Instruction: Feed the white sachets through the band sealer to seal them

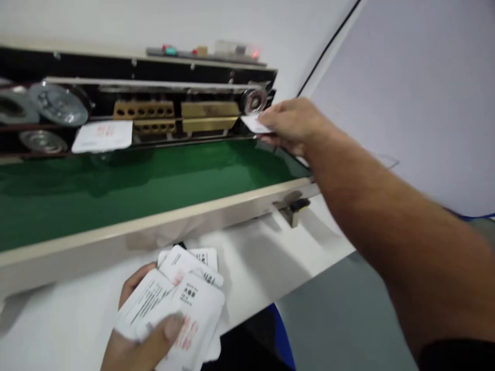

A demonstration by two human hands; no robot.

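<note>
White flat sachets [191, 304] sit in a loose, overlapping fan in my left hand [141, 322], with the fingers curled behind the stack and the thumb [172, 327] pressed across its front. Each has a smooth, faintly glossy face with black text and red printing; the lettering is too blurred to read, and I cannot tell what the sachets contain. My right hand [290, 123] is stretched out, pinched closed on a single white sachet [253, 123], with only one end showing past the fingers. That end sits just beside a silver pulley [254, 101] at the near end of a black-framed band sealer [154, 69].

Another white sachet [102, 136] stands against the sealer's front, above a green conveyor belt [127, 180]. Behind it, two brass blocks [144, 116] drilled with round holes sit beside a smooth brass block [210, 116], and larger silver wheels [58, 104] turn up at the left. A cream metal edge [154, 221] runs along the belt, carrying a small metal latch [294, 208]. Along the sealer's top is a strip of controls [204, 54] with a glowing red light [255, 54]. Below, a white table [263, 257] holds the machine, and grey floor [340, 314] shows past its corner.
</note>
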